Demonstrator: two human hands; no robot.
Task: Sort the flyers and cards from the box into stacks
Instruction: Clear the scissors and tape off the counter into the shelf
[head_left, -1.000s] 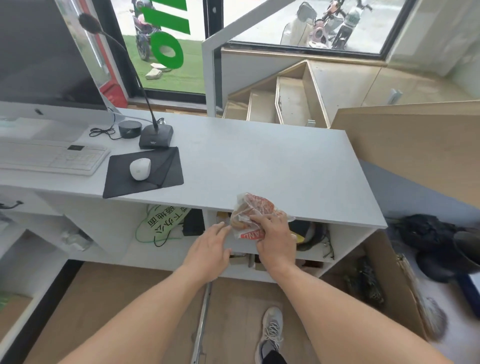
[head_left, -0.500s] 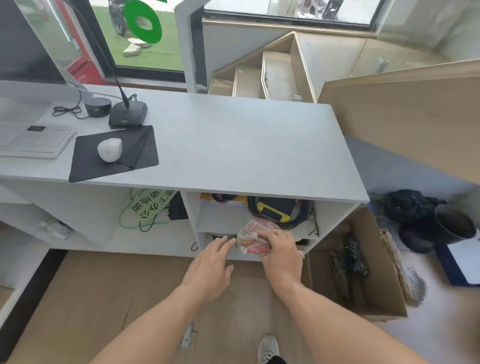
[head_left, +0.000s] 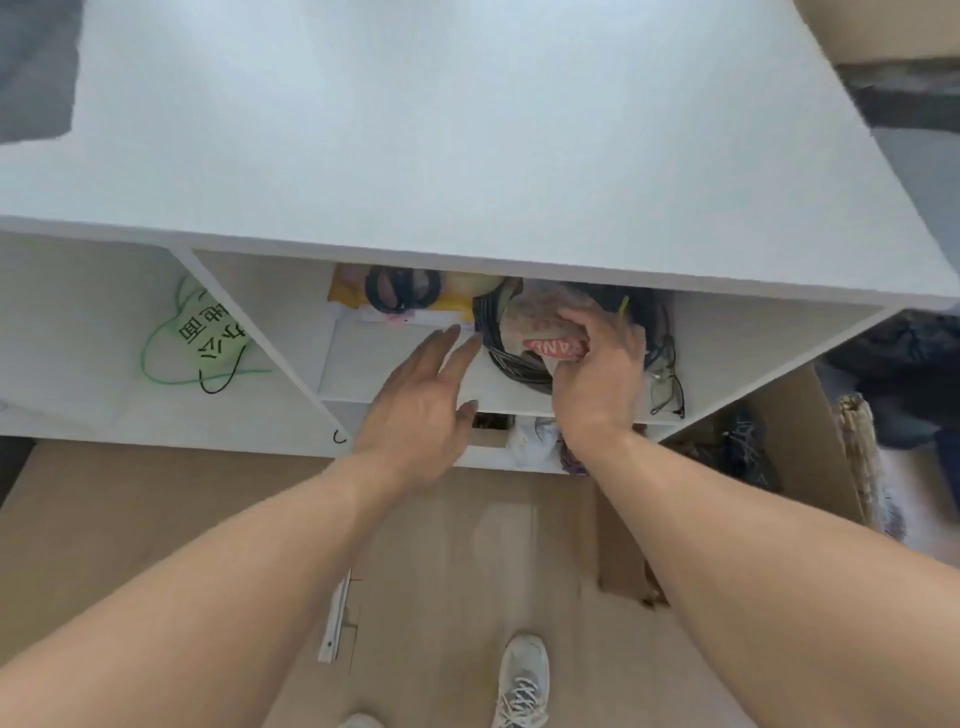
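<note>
My right hand (head_left: 597, 374) grips a crumpled clear plastic bag with red print (head_left: 540, 327) and holds it inside the upper shelf compartment (head_left: 395, 358) under the white desk top (head_left: 467, 130). The bag lies against a coil of black cable (head_left: 498, 353). My left hand (head_left: 421, 400) is open, fingers stretched toward the shelf's front edge, just left of the bag. No flyers, cards or box of them can be made out for certain.
A yellow packet (head_left: 348, 291) and dark rings (head_left: 400, 288) lie at the back of the shelf. Glasses (head_left: 667, 387) sit on its right. A green-lettered sign (head_left: 208, 332) rests in the left bay. A cardboard box (head_left: 795, 441) stands on the floor at right.
The view has dropped and closed in on the shelf. My right hand has carried the bag from the desk edge down into the shelf compartment; my left hand followed alongside.
</note>
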